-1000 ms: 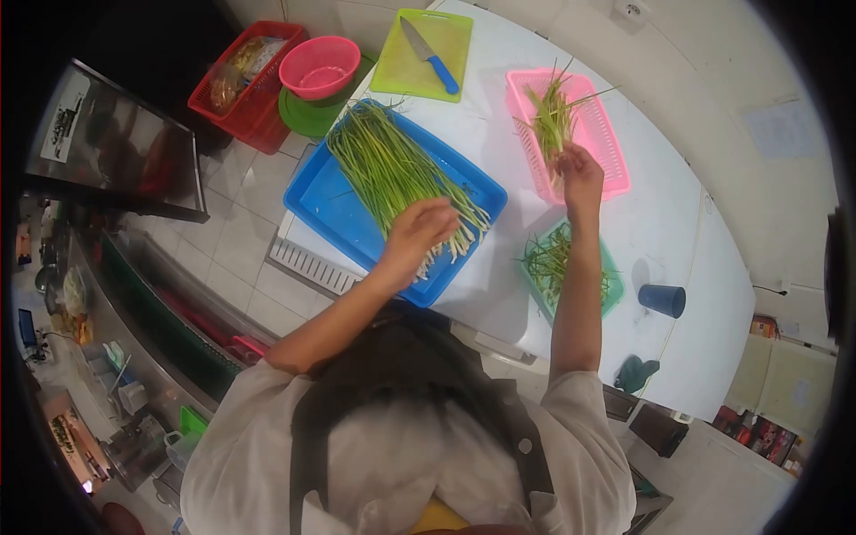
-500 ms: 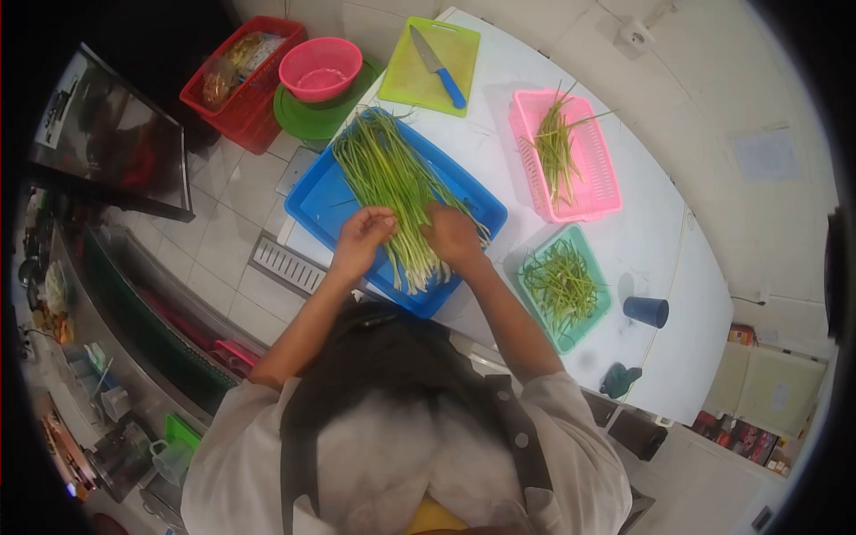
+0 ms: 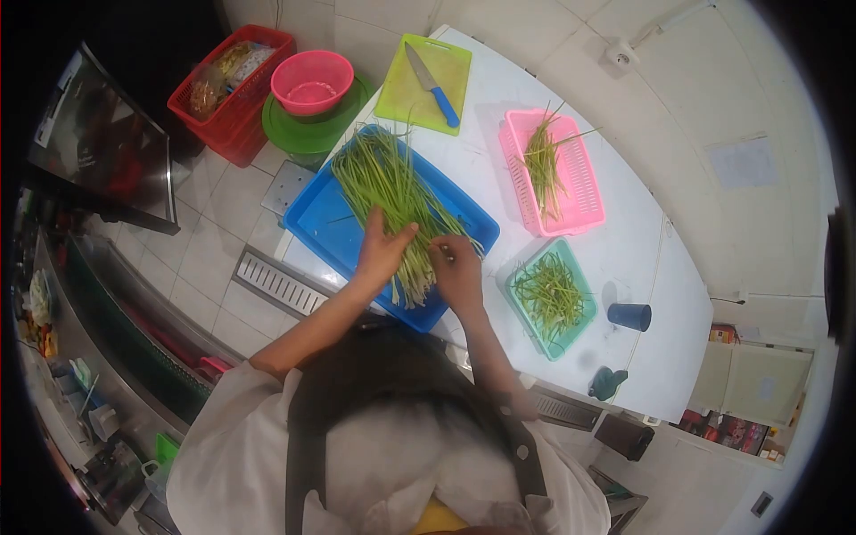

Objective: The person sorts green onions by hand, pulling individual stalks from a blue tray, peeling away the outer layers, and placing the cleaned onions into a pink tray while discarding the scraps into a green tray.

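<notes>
A large bundle of spring onions (image 3: 379,178), green with pale root ends, lies in a blue tray (image 3: 312,214) on the table. My left hand (image 3: 383,252) rests on the lower part of the bundle, thumb and fingers apart. Beside the bundle's right edge is my right hand (image 3: 456,267), its fingers pinched together; what is between them is too small to make out. To the right, a mint-green basket (image 3: 584,332) holds short green pieces. Long green stalks (image 3: 542,169) lie in a pink basket (image 3: 584,183).
A knife (image 3: 431,80) with a blue handle lies on a green cutting board (image 3: 401,98) at the far end. Near the right side of the table are a dark blue cup (image 3: 629,316) and a dark green item (image 3: 608,383). Left of the table stand a pink bowl (image 3: 312,80) and a red crate (image 3: 236,134).
My left hand has opened from a pinch and now lies on the stalks. My right hand has drawn back from the bundle toward its right edge. The view has shifted slightly.
</notes>
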Motion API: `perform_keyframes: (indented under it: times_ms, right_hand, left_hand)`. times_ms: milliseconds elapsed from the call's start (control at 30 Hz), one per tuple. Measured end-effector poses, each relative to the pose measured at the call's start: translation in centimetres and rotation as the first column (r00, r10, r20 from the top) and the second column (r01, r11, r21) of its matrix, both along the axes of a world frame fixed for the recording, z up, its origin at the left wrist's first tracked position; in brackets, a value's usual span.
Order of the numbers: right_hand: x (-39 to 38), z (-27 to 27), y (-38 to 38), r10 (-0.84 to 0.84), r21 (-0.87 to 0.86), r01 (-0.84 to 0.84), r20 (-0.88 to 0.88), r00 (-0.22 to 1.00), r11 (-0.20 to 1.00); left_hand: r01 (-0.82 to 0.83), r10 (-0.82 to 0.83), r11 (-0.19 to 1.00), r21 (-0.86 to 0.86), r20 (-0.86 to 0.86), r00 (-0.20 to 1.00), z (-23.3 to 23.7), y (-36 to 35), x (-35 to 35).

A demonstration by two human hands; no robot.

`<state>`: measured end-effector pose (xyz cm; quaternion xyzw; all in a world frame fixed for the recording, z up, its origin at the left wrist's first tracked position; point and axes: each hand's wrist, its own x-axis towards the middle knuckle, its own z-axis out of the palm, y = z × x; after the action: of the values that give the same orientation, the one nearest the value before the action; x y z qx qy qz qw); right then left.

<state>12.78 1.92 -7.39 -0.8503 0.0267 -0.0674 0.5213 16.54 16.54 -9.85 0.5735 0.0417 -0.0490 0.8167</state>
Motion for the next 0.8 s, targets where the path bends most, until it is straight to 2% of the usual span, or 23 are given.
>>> perform_keyframes:
  times_ms: [67, 100, 167, 200, 233, 267, 300, 400, 500, 533, 567, 600, 633, 700, 733, 800]
  right_hand:
    - [-0.3, 1.3, -0.1, -0.068, 0.279, 0.136, -0.241, 0.968, 0.950]
    - [-0.7, 1.8, 0.1, -0.078, 0.361, 0.156, -0.222, 0.972, 0.919]
    - [-1.6, 2.4, 1.0, -0.105, 0.516, 0.185, -0.181, 0.978, 0.836]
    - [-2.0, 2.9, 1.5, -0.133, 0.332, 0.142, -0.051, 0.990, 0.932]
    - [-2.3, 3.4, 2.2, -0.127, 0.130, 0.116, 0.081, 0.989, 0.985]
    - [-2.6, 3.6, 2.7, -0.092, -0.081, 0.111, 0.206, 0.974, 0.991]
    - [-2.5, 3.1, 2.3, 0.035, -0.303, 0.078, 0.351, 0.936, 0.950]
    - [-2.8, 2.5, 2.2, 0.130, -0.322, 0.025, 0.449, 0.884, 0.946]
    - [-2.9, 4.6, 2.5, 0.080, -0.102, -0.057, 0.245, 0.966, 0.993]
    - [-2.8, 4.0, 2.4, 0.022, 0.297, -0.048, 0.090, 0.996, 0.954]
    - [-2.3, 3.0, 2.3, 0.026, 0.642, 0.027, -0.073, 0.997, 0.766]
    - [-1.8, 2.5, 2.2, 0.091, 0.873, 0.149, -0.215, 0.972, 0.465]
    - [-1.5, 2.1, 2.0, 0.089, 0.853, 0.181, -0.256, 0.963, 0.489]
    - [-1.4, 1.6, 1.8, 0.011, 0.763, 0.145, -0.196, 0.981, 0.630]
    - [-1.5, 1.5, 1.7, -0.024, 0.708, 0.134, -0.163, 0.986, 0.694]
    - [-1.5, 1.5, 1.6, -0.044, 0.659, 0.123, -0.135, 0.990, 0.742]
  left_hand:
    - [-0.101, 0.086, 0.983, 0.155, 0.095, 0.992, -0.2, -0.2, -0.3]
    - [-0.148, 0.116, 0.962, 0.228, 0.147, 0.982, 0.4, -0.4, -0.5]
    - [-0.044, 0.041, 0.999, 0.018, 0.119, 0.992, 1.7, -0.4, -0.7]
    - [0.004, 0.006, 0.996, -0.087, 0.109, 0.994, 2.4, -0.3, -0.7]
    - [0.089, -0.079, 0.989, -0.121, 0.081, 0.994, 1.9, 0.1, -0.5]
    - [0.170, -0.163, 0.973, -0.156, 0.056, 0.985, 1.0, 0.9, -0.1]
    - [0.246, -0.245, 0.950, -0.193, 0.032, 0.969, 1.5, 1.3, 0.3]
    - [0.158, -0.167, 0.967, -0.202, -0.032, 0.985, 3.3, 1.1, 0.1]
    - [0.118, -0.139, 0.962, -0.246, -0.072, 0.988, 3.2, 1.6, 0.2]
    - [0.101, -0.137, 0.944, -0.313, -0.097, 0.986, 3.4, 1.7, 0.1]
    - [0.081, -0.135, 0.922, -0.379, -0.116, 0.984, 3.7, 1.8, 0.2]
    - [0.062, -0.133, 0.894, -0.443, -0.133, 0.982, 4.2, 1.9, 0.3]
    - [0.068, -0.144, 0.890, -0.450, -0.136, 0.980, 4.7, 1.9, 0.3]
    - [0.077, -0.160, 0.882, -0.464, -0.141, 0.977, 5.4, 1.8, 0.2]
    - [0.114, -0.158, 0.923, -0.367, -0.094, 0.983, 5.1, 1.5, 0.0]
    - [0.167, -0.169, 0.974, -0.154, -0.002, 0.986, 4.4, 0.7, -0.6]
